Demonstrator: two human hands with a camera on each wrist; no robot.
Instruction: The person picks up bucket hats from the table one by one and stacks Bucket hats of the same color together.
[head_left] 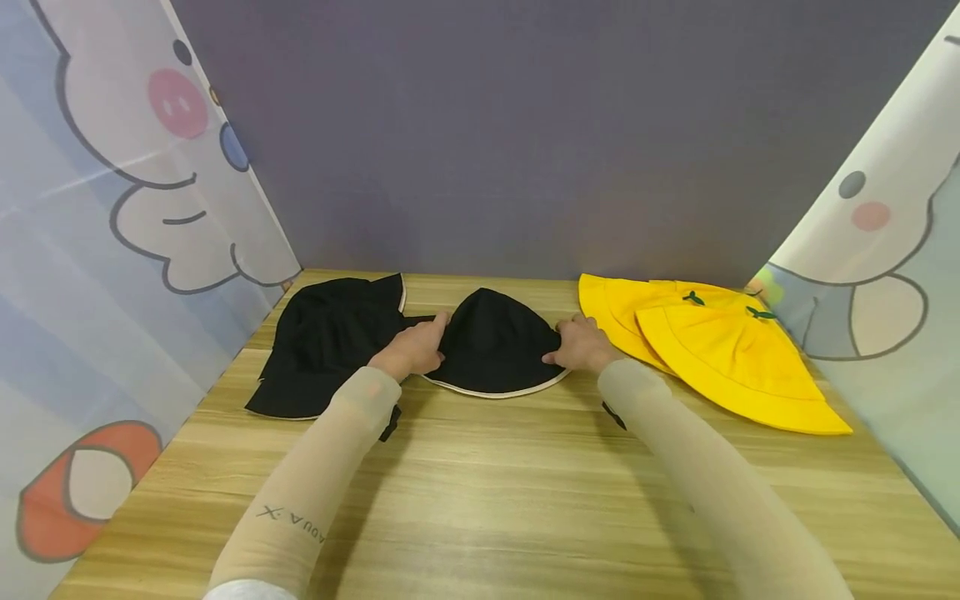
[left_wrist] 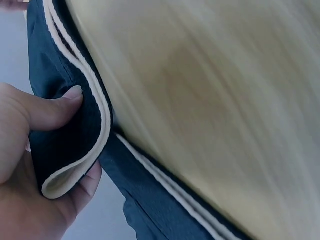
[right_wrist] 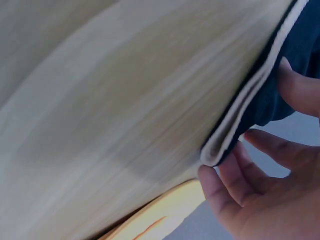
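Two hands hold the middle black hat on my feed: the left hand has thumb and fingers closed over one end of its brim, and the right hand pinches the other. It sits between the black hats and the yellow hats, toward the wooden table's far side. I judge this a handling step, lifting or laying down, I can't tell which; next, I'd want both ends moved evenly.
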